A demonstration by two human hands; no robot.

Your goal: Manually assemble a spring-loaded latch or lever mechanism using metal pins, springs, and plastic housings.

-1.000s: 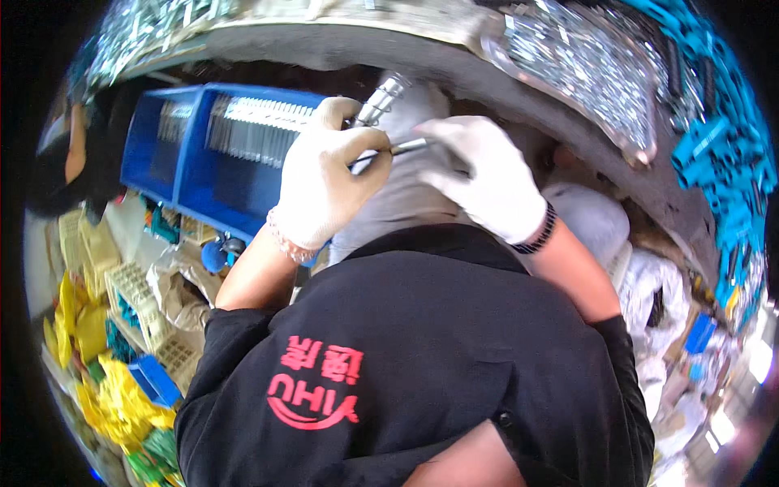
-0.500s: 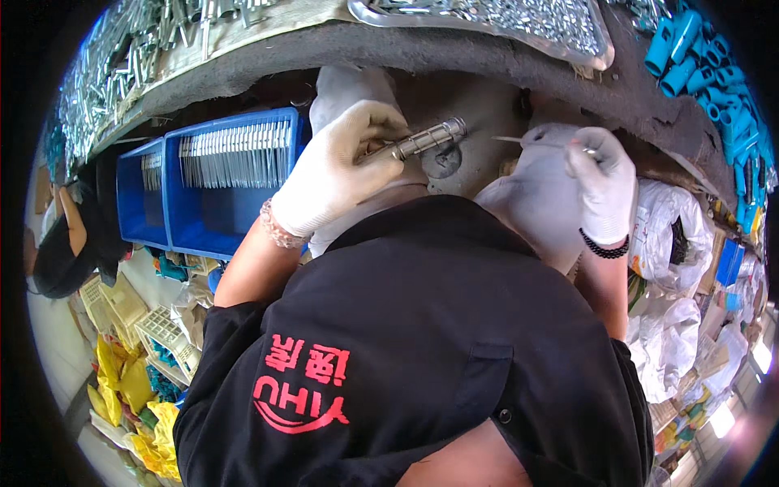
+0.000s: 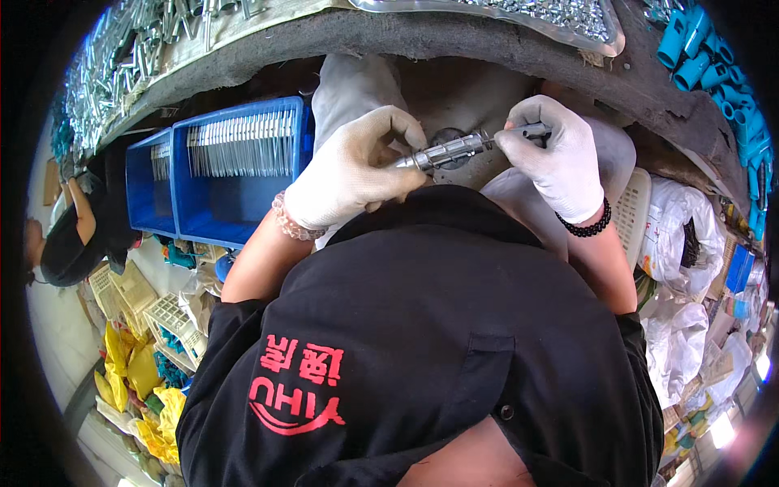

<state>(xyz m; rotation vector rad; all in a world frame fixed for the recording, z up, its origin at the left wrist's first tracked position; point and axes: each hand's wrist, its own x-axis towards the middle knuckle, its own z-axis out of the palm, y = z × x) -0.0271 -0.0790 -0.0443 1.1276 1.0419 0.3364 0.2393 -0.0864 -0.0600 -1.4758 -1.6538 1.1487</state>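
Note:
In my gloved left hand (image 3: 357, 166), thumb and fingers close around one end of a shiny, slotted metal cylinder (image 3: 449, 152), which points to the right and slightly upward. My gloved right hand (image 3: 556, 162) pinches a short dark-grey metal tube (image 3: 531, 131) close to the cylinder's free end. A thin wire-like part shows in the small gap between the two pieces; whether it joins them I cannot tell. Both hands are above my lap, below the bench edge. My fingers hide the cylinder's left end.
A divided blue bin (image 3: 235, 203) with rows of thin metal strips stands left. Along the bench (image 3: 341, 45) lie metal tubes (image 3: 162, 40), a metal tray (image 3: 621, 36) of small parts and teal plastic pieces (image 3: 714, 77). White bags (image 3: 677, 235) are at right; another person (image 3: 73, 235) is far left.
My right hand has moved left and up to the cylinder's free end, and the short tube now shows in its fingers. My left hand has shifted slightly right with the cylinder.

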